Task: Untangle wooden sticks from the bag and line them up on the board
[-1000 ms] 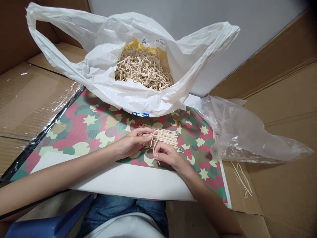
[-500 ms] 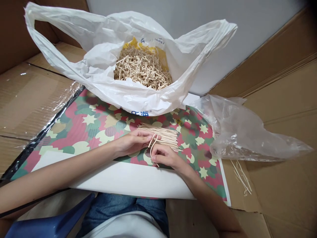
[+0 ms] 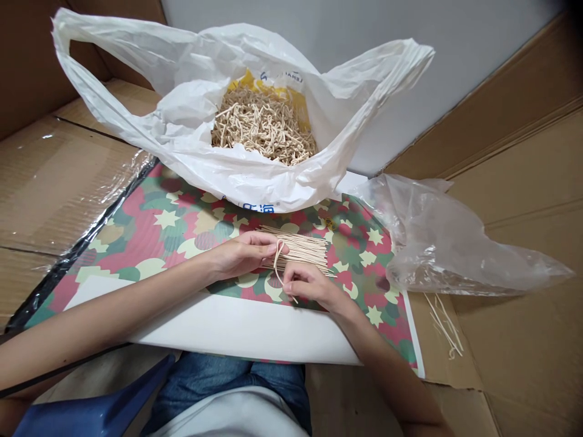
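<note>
A pale, thin cord [image 3: 276, 267] is bent into a small loop between my two hands. My left hand [image 3: 248, 252] pinches the looped upper part between thumb and fingers. Lower and to the right, my right hand [image 3: 310, 285] is closed on the cord's other end, with a short tip sticking out below the fingers. Just behind both hands lies a flat bundle of straight, pale cord lengths [image 3: 307, 246], side by side on the camouflage-patterned sheet [image 3: 182, 224]; my hands cover part of it.
A white plastic bag [image 3: 182, 145] stands wide at the back, holding many short knotted pale pieces [image 3: 264, 124]. A clear plastic bag [image 3: 455, 237] lies at right. A few loose strands [image 3: 444, 325] rest on cardboard [image 3: 523, 315]. A blue stool [image 3: 91, 403] is at lower left.
The cord's loop between my hands has become smaller and narrower. My right hand has shifted slightly right, while my left hand has drawn a little to the left.
</note>
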Tool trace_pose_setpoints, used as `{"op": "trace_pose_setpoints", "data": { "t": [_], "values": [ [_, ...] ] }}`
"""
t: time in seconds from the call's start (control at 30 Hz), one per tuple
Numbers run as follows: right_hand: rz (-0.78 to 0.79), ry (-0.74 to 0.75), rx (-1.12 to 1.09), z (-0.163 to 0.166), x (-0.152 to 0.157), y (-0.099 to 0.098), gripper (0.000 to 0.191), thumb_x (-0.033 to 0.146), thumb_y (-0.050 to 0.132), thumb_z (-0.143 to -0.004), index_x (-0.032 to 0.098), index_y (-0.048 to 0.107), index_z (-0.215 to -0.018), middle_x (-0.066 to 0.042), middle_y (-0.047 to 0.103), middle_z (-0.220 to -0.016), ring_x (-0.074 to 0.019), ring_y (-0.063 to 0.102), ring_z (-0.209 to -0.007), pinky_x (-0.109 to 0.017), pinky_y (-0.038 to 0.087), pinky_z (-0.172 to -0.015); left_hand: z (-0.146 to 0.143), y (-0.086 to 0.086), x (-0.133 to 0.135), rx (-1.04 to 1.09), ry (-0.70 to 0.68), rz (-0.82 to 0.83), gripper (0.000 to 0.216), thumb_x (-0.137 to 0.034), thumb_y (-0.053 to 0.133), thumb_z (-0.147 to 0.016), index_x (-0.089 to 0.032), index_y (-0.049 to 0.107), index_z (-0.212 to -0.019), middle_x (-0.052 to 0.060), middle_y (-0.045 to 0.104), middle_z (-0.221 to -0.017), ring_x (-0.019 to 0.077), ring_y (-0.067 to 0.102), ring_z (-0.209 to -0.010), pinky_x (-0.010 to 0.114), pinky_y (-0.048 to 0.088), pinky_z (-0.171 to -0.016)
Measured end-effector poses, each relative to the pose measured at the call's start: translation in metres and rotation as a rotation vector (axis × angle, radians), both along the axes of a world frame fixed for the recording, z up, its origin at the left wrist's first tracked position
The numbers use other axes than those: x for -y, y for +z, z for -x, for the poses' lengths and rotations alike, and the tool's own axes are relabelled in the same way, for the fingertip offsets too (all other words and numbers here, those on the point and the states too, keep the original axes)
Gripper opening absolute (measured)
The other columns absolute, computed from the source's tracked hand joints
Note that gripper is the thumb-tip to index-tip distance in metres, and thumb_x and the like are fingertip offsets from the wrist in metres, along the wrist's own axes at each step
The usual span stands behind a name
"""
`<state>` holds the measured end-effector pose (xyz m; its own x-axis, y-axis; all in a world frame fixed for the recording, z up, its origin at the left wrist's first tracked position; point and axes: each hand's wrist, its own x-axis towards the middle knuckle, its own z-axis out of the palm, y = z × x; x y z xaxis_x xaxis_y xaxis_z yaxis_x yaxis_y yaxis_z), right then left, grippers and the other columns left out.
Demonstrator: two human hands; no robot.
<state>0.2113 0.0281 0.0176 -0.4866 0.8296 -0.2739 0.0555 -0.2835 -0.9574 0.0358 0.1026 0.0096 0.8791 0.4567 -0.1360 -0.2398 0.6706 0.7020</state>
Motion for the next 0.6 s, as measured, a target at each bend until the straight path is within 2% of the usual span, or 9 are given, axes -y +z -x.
{"op": "trace_pose_setpoints", "data": {
  "t": [0.13,0.33,0.5,0.6],
  "values": [
    [-0.001,-0.011,0.037,-0.003,0.0,0.002,0.011,0.02,0.055,-0.073,0.017,0.05,-0.064,0.005,0.051,-0.056,-0.0052,0.04,-0.044,-0.017,0.027,-0.04,0.002,0.002,-0.002,-0.04,0.017,-0.02,0.013,-0.021,0.063,-0.074,-0.009,0.062,-0.078,0.004,0.056,-0.069,0.0101,0.05,-0.062,0.021,0.038,-0.06],
    [-0.065,0.001,0.028,-0.009,-0.002,0.003,0.011,0.023,0.055,-0.077,0.017,0.052,-0.068,0.003,0.051,-0.06,-0.0071,0.042,-0.051,-0.019,0.032,-0.046,0.002,0.003,-0.001,-0.046,0.096,0.003,0.011,-0.019,0.066,-0.07,-0.01,0.062,-0.075,0.003,0.057,-0.069,0.0119,0.053,-0.065,0.024,0.041,-0.063],
    [-0.258,-0.201,0.085,-0.001,-0.004,0.002,0.012,0.03,0.052,-0.08,0.019,0.053,-0.08,0.0,0.052,-0.076,-0.011,0.049,-0.067,-0.024,0.039,-0.061,-0.003,0.0,0.009,-0.009,0.141,-0.035,0.009,-0.019,0.063,-0.074,-0.01,0.062,-0.075,0.004,0.058,-0.07,0.0121,0.055,-0.067,0.024,0.043,-0.064],
    [-0.263,-0.273,0.061,0.012,0.0,0.001,0.012,0.031,0.052,-0.08,0.019,0.052,-0.081,0.001,0.052,-0.073,-0.0117,0.05,-0.067,-0.025,0.041,-0.062,-0.007,-0.005,0.015,0.008,0.173,-0.03,0.008,-0.019,0.063,-0.074,-0.011,0.062,-0.077,0.004,0.059,-0.072,0.0146,0.057,-0.07,0.026,0.044,-0.063]
  ]
}}
